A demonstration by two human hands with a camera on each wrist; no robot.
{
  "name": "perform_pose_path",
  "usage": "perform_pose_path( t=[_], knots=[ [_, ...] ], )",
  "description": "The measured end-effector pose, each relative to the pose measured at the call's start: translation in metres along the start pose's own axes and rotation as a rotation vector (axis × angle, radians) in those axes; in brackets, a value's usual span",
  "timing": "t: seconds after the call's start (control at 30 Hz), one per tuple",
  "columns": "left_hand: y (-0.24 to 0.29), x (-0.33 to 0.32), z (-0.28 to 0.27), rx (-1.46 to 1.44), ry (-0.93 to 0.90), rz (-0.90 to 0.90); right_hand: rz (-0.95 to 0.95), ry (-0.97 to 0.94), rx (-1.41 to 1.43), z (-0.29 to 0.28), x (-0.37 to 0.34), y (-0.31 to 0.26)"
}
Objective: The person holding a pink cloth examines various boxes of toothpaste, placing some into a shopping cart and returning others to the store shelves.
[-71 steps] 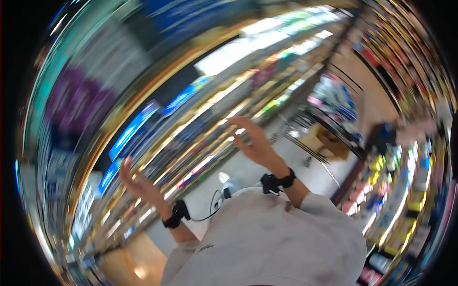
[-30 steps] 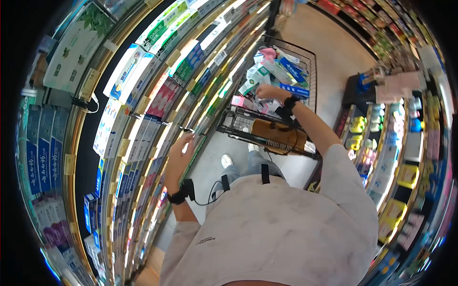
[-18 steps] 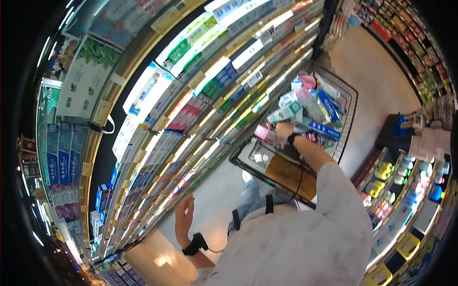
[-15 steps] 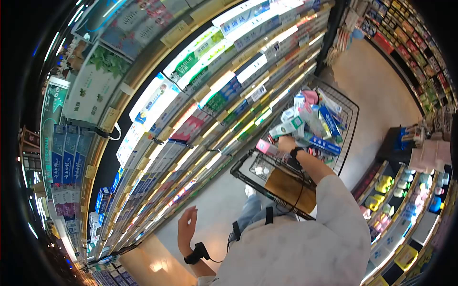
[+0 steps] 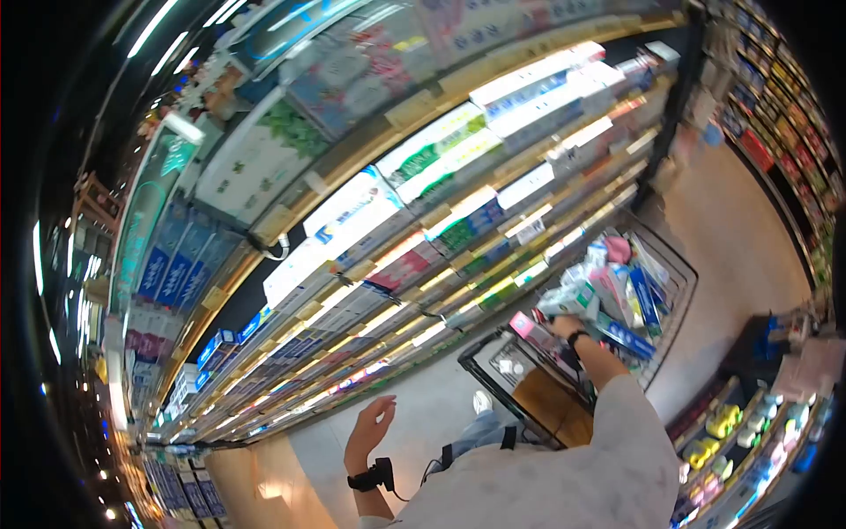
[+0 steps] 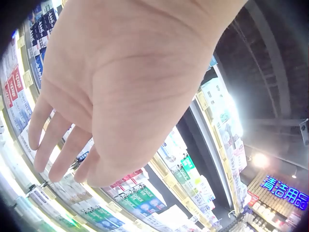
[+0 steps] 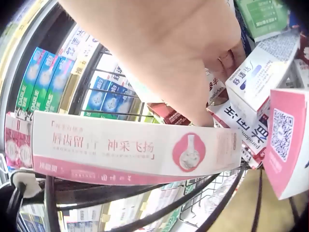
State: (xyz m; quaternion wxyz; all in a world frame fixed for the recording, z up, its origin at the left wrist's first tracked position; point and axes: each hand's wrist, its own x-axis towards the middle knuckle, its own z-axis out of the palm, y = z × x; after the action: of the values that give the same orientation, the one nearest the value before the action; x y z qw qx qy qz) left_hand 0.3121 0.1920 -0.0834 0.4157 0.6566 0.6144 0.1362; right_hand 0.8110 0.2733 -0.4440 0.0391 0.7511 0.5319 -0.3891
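My right hand (image 5: 565, 328) reaches down among toothpaste boxes in a black wire shopping cart (image 5: 693, 280). In the right wrist view its thumb points down and its fingers bend in among the cartons; the fingertips are partly hidden and I cannot tell whether they grip one. A long pink-and-white carton (image 7: 120, 147) lies just below the thumb, with a white carton (image 7: 258, 72) beside the fingers. My left hand (image 5: 370, 428) hangs in the air in front of the shelves, fingers loosely bent and nothing in it.
Lit shelves (image 5: 352, 220) packed with toothpaste cartons run along the left and ahead. A brown box (image 5: 553, 407) sits near the cart's handle end. Shelves with yellow and pink goods (image 5: 718, 428) stand at the right, beside the pale floor (image 5: 723, 203).
The right hand has gone from the air into the cart's pile and stays there. The left hand has lowered away from the shelves. The head view has swung, so cart and shelves shift.
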Motion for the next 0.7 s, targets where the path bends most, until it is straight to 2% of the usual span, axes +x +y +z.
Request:
perform_pose_path(
  t=[0.07, 0.13, 0.2, 0.27, 0.43, 0.53, 0.57, 0.6, 0.63, 0.67, 0.7],
  knots=[
    [-0.018, 0.0, 0.002, 0.049, 0.01, 0.008, 0.035, 0.175, -0.056, -0.003, -0.007, -0.001],
    [-0.005, 0.003, -0.005, 0.067, -0.025, -0.005, 0.004, 0.192, -0.089, 0.012, 0.017, 0.018],
    [0.0, 0.006, -0.007, 0.056, -0.018, 0.006, -0.102, 0.367, -0.017, -0.005, -0.012, 0.004],
    [0.002, 0.011, -0.008, 0.047, 0.016, 0.057, -0.08, 0.274, -0.02, -0.029, -0.035, -0.006],
    [0.002, 0.015, -0.012, 0.047, 0.029, 0.134, -0.168, 0.393, -0.061, -0.063, -0.089, -0.028],
    [-0.008, 0.018, -0.016, 0.069, 0.077, 0.218, -0.328, 0.395, 0.168, -0.079, -0.122, -0.026],
    [-0.014, 0.02, -0.017, 0.071, 0.096, 0.255, -0.341, 0.318, 0.265, -0.097, -0.147, -0.038],
    [-0.021, 0.022, -0.017, 0.073, 0.107, 0.292, -0.479, 0.428, 0.396, -0.091, -0.15, -0.031],
    [-0.029, 0.025, -0.016, 0.039, 0.108, 0.288, -0.367, 0.417, 0.436, -0.097, -0.162, -0.038],
    [-0.036, 0.027, -0.014, -0.031, 0.082, 0.188, -0.43, 0.533, 0.554, -0.092, -0.162, -0.031],
    [-0.032, 0.025, -0.018, -0.026, 0.094, 0.226, -0.393, 0.559, 0.504, -0.095, -0.16, -0.018]
  ],
)
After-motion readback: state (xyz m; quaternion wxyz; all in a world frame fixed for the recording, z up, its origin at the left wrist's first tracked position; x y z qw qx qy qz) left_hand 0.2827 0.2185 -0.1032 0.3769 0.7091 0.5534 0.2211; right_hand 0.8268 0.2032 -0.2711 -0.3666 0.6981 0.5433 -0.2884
